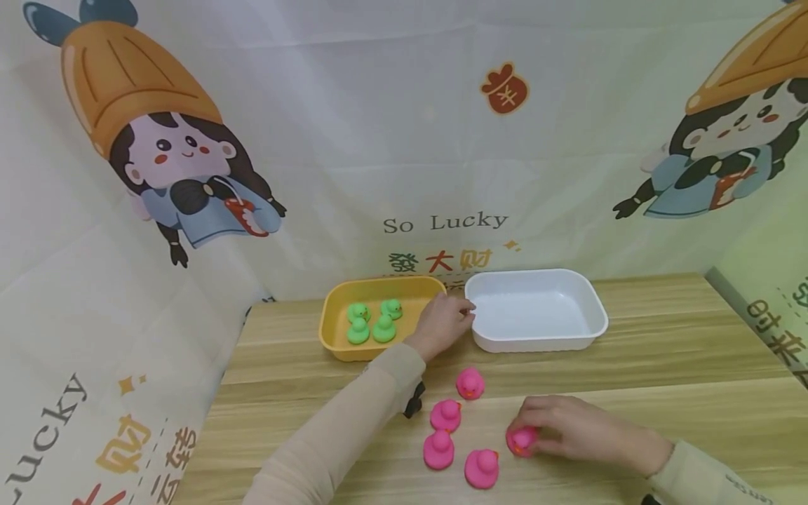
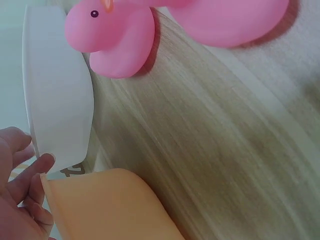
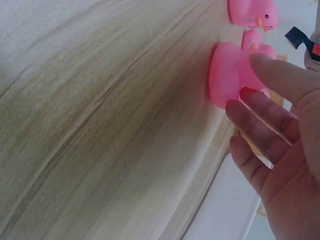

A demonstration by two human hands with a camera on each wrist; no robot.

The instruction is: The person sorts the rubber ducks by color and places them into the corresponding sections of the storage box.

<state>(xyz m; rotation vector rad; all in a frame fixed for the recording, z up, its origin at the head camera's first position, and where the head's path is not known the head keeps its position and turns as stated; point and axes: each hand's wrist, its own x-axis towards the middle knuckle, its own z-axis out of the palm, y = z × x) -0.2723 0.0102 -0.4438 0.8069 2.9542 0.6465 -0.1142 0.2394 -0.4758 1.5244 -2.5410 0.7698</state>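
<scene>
My left hand (image 1: 440,324) reaches over the right end of the yellow tray, its fingertips at the left rim of the white tray (image 1: 536,342). In the left wrist view, thumb and fingers (image 2: 46,161) pinch that rim from both sides. On the table at the front right, my right hand (image 1: 583,429) holds a pink rubber duck (image 1: 522,440) between thumb and fingers. The right wrist view has the held duck (image 3: 225,75) close over the wood, partly hidden by the thumb. Several other pink rubber ducks (image 1: 482,468) stand to its left.
Several green rubber ducks (image 1: 384,329) sit in the left part of the yellow tray (image 1: 353,353). Both trays stand side by side at the back of the wooden table (image 1: 682,337). A printed cloth (image 1: 353,140) hangs behind them.
</scene>
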